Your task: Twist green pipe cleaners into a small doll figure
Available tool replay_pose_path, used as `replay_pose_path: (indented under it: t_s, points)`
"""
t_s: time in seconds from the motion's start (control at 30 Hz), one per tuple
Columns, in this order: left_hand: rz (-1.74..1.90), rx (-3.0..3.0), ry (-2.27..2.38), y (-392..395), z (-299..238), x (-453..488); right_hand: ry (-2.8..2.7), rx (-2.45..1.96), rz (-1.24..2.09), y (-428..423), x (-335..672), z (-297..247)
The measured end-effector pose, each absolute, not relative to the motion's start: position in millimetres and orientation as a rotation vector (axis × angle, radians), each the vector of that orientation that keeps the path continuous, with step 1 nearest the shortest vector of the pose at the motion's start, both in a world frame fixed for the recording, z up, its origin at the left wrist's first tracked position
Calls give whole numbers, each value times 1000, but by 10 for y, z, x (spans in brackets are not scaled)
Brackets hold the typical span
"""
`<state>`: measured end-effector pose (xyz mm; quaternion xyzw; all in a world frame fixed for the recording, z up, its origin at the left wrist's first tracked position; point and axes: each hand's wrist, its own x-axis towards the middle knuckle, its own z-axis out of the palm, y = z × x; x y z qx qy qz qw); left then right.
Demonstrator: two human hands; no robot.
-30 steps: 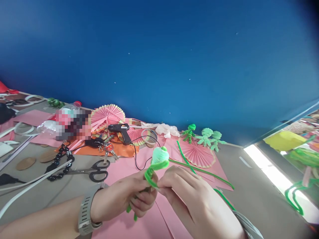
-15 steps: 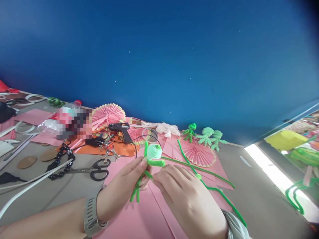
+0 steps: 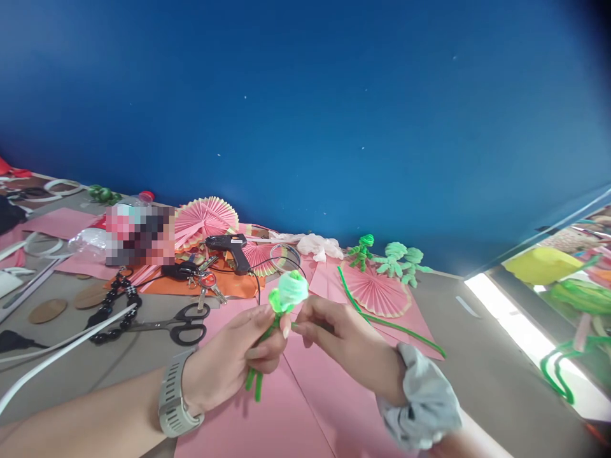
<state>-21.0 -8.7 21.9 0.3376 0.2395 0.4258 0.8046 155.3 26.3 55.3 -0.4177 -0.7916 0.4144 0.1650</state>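
Observation:
My left hand (image 3: 251, 343) is closed around the stems of a small green pipe-cleaner piece. Its rounded, pale green coiled head (image 3: 293, 291) stands above my thumb, with a brighter green loop (image 3: 275, 300) beside it. Two green stem ends (image 3: 258, 385) poke out below my fist. Close on the right, my right hand (image 3: 329, 327) is bent with fingertips pinched together at the piece's side. A short bit of green pipe cleaner shows at those fingertips; the rest is hidden by the fingers. Beyond it, a long green pipe cleaner (image 3: 405, 332) lies on pink paper (image 3: 281, 413).
Behind my hands are a black glue gun (image 3: 231, 245), keys (image 3: 209, 283) and pink pleated fans (image 3: 206, 219). Black-handled scissors (image 3: 188, 324) and a beaded string (image 3: 114, 305) lie left. Pale green pipe-cleaner pieces (image 3: 394, 257) stand against the blue wall (image 3: 305, 127).
My right hand has turned and drawn up close to the left hand. The green strand trailing at lower right is out of sight, and a bright loop now sits beside the coiled head.

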Motion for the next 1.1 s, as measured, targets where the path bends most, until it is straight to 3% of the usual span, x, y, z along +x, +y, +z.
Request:
replay_pose_path:
  t_s: [0.13,0.47,0.6,0.9,1.1]
  points:
    - [628,920,489,-68,239,-258,-2301,-1027,1560,429,1649,506]
    - [156,1316,606,-177,168,-191,-2589,-872,1733,427,1641,419]
    - [218,1411,692,-227,172,-166,-2534,-900,1781,454,1653,417]
    - [721,1605,1016,-209,251,-182,-2330,-1009,1821,592,1771,458]
    - [783,1743,1209,-148,220,-228,-2342,-1001,1759,612,1770,485]
